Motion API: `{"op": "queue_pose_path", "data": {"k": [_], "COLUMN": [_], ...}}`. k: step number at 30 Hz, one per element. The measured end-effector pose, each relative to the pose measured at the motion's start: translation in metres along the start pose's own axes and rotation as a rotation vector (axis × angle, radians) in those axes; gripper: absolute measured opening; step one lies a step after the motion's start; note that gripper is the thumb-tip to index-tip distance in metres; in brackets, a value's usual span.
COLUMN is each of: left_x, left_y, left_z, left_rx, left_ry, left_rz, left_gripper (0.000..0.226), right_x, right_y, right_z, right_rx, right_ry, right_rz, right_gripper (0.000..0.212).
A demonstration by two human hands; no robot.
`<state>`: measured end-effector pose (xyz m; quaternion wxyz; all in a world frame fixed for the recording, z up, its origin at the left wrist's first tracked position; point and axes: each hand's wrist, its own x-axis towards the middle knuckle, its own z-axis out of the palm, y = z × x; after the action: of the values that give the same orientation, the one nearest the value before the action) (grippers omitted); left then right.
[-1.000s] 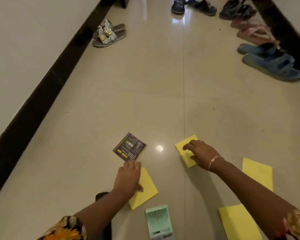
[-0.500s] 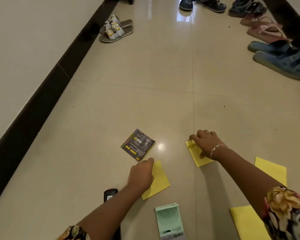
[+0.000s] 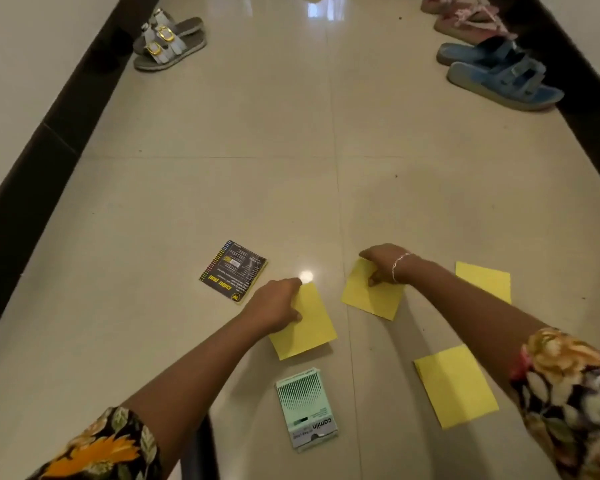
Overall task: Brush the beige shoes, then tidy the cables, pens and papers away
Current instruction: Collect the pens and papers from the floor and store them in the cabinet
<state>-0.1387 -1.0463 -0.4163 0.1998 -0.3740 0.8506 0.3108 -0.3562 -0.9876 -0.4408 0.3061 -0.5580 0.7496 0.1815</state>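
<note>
My left hand (image 3: 274, 304) pinches the left edge of a yellow paper (image 3: 309, 327) on the floor; its near edge is slightly raised. My right hand (image 3: 383, 263), which wears a bracelet, grips the far corner of a second yellow paper (image 3: 371, 299). Two more yellow papers lie flat, one at the right (image 3: 484, 280) and one nearer me (image 3: 456, 386). A black booklet (image 3: 234, 270) lies left of my left hand. The beige buckled sandals (image 3: 168, 41) stand far off by the left wall. I see no cables or pens.
A green Camlin box (image 3: 305, 407) lies near me between my arms. A dark object (image 3: 198, 445) shows under my left forearm. Blue sandals (image 3: 499, 74) and pink sandals (image 3: 465, 19) line the right wall. Dark skirting runs along both walls.
My left hand has drawn its yellow paper right and away from me, towards the other paper. My right hand has shifted its paper slightly to the right. The camera has tilted down.
</note>
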Motion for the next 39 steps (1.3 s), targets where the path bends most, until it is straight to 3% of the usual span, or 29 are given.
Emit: {"op": "queue_pose_path", "data": {"k": [4,8,11,20,27,34,37,39], "left_x": [0.013,0.032,0.050,0.117,0.144,0.148,0.142,0.133], "left_y": [0.028,0.079,0.123,0.237,0.262,0.262,0.253,0.243], "left_z": [-0.009,-0.011,-0.005,0.033,0.088,0.101,0.092,0.073], "left_rx": [0.118,0.292,0.396,0.404,0.423,0.508,0.277,0.252], "left_ry": [-0.005,-0.058,-0.132,-0.184,-0.026,0.062,0.087,0.104], "left_rz": [0.119,0.294,0.420,0.558,0.504,0.461,0.458,0.461], "left_gripper": [0.045,0.031,0.033,0.049,0.058,0.058,0.054,0.050], "right_x": [-0.061,-0.115,-0.124,-0.126,-0.142,-0.144,-0.152,-0.161], "right_y": [0.029,0.040,0.045,0.066,0.070,0.064,0.067,0.070], "right_z": [-0.029,0.015,0.070,0.136,0.161,0.156,0.145,0.129], "right_rx": [0.041,-0.100,-0.179,-0.174,-0.066,-0.076,0.061,0.156], "right_ry": [-0.235,-0.349,-0.238,0.118,0.113,0.045,0.017,0.062], "right_rz": [-0.037,-0.053,-0.078,-0.114,-0.051,0.023,0.060,0.102], "right_gripper": [0.025,0.023,0.040,0.038,0.068,0.037,0.039,0.038]}}
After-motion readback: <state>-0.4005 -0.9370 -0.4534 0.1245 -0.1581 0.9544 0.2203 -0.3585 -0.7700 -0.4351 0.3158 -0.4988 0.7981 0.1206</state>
